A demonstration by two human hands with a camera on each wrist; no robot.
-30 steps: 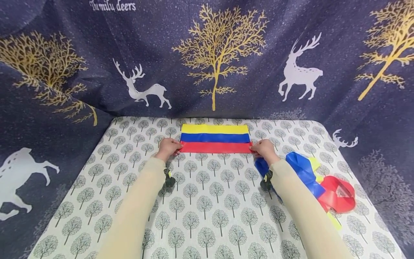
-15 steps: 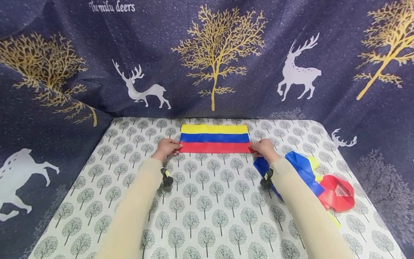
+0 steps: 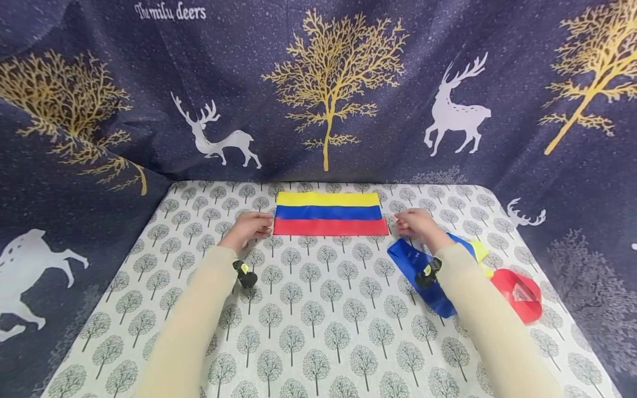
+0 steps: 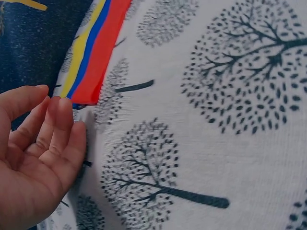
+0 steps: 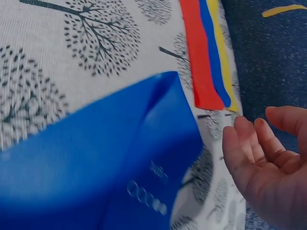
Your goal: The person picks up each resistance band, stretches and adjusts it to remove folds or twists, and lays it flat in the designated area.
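Three flat rubbery bands lie side by side across the far part of the table: a yellow band (image 3: 327, 199), a blue band (image 3: 327, 213) and a red band (image 3: 327, 227). The red one's right end sticks out a little past the others. My left hand (image 3: 249, 226) is just off their left ends, holding nothing, its fingers loosely bent in the left wrist view. Off the right ends, my right hand (image 3: 420, 226) is likewise bare, fingers relaxed. Below it spreads a loose blue band (image 5: 96, 158) with a folded corner and pale printed marks, partly hidden by my forearm in the head view.
A loose red band (image 3: 517, 287), looped, and a loose yellow band (image 3: 480, 250) lie on the right beside my sleeve. The tree-print tablecloth (image 3: 308, 331) covers the table, and a dark deer-print cloth (image 3: 298, 155) hangs behind its far edge.
Both hands have let go of the red band's ends and moved outward, left hand to the left, right hand to the right. The laid-out bands stay in place.
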